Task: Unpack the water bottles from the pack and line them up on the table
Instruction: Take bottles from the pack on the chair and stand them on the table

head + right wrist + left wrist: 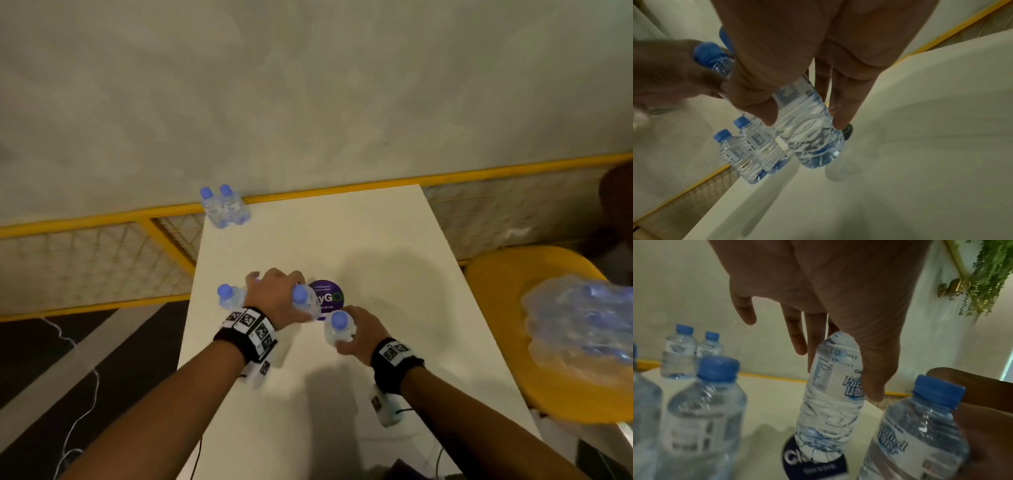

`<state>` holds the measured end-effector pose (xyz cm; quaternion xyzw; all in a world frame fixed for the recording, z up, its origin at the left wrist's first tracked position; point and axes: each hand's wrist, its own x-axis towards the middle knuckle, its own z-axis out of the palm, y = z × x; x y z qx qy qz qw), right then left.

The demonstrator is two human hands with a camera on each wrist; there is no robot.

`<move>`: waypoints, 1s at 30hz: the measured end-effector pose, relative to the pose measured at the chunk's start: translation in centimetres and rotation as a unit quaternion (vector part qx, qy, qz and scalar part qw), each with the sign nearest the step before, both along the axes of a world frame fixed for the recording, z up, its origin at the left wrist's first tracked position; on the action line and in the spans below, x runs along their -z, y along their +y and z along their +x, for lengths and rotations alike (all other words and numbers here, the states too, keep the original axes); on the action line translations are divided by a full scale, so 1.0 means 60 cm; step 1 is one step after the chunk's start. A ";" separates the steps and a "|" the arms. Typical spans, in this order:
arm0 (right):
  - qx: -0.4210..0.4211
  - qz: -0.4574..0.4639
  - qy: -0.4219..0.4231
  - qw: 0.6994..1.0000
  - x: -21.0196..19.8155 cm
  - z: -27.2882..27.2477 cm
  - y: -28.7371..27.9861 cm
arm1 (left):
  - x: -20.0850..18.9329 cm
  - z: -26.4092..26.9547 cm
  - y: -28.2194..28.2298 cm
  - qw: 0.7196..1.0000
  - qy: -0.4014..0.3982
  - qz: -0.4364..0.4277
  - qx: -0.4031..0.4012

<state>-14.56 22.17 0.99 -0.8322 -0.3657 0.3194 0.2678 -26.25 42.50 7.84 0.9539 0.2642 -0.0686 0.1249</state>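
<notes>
Small clear water bottles with blue caps. My left hand (278, 294) grips one bottle (830, 394) by its upper body, tilted, with its base over a purple round sticker (329, 297). Just to its right, my right hand (359, 330) holds another bottle (807, 129) from above, thumb and fingers around its sides, slightly above the white table (394, 246). A loose bottle (227, 297) stands left of my left hand, and two bottles (224, 207) stand together at the far left corner. The shrink-wrapped pack (582, 329) lies at the right on a yellow chair.
The yellow chair (493, 274) stands close to the table's right edge. A yellow rail with mesh (102, 219) runs behind the table against a pale wall. White cables (78, 404) trail on the dark floor at the left. Another blurred bottle (643, 410) stands near the left wrist camera.
</notes>
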 end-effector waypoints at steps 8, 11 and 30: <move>0.030 -0.011 -0.017 0.999 0.020 0.001 0.140 | 0.024 0.023 0.110 0.997 0.069 -0.032 0.008; 0.031 -0.025 -0.042 0.998 0.015 0.007 0.175 | 0.046 0.027 0.123 0.994 0.095 -0.048 0.013; 0.015 -0.047 -0.020 0.999 0.040 0.037 0.225 | 0.107 0.035 0.144 0.996 0.082 -0.023 0.024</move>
